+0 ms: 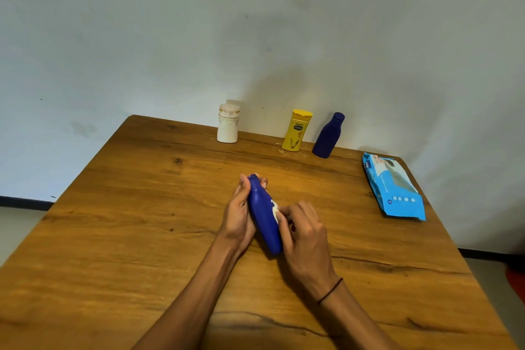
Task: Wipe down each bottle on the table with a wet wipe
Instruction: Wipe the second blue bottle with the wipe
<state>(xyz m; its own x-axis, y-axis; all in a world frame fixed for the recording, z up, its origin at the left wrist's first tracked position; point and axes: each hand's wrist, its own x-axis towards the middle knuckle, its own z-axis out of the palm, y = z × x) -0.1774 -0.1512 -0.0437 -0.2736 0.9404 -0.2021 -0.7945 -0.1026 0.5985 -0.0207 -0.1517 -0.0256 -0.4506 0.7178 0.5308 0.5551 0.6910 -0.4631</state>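
A blue bottle [264, 214] lies tilted over the middle of the wooden table [127, 236], cap end pointing away from me. My left hand [238, 213] grips it along its left side, fingers curled round the neck. My right hand [304, 233] pinches a small white wet wipe [275, 209] against the bottle's right side. Along the far edge stand a white bottle [228, 127], a yellow bottle [297, 130] and a dark blue bottle [328, 135], all upright.
A light blue pack of wet wipes [393, 187] lies flat near the table's right edge. A pale wall rises right behind the far edge. Floor shows past the left and right table edges.
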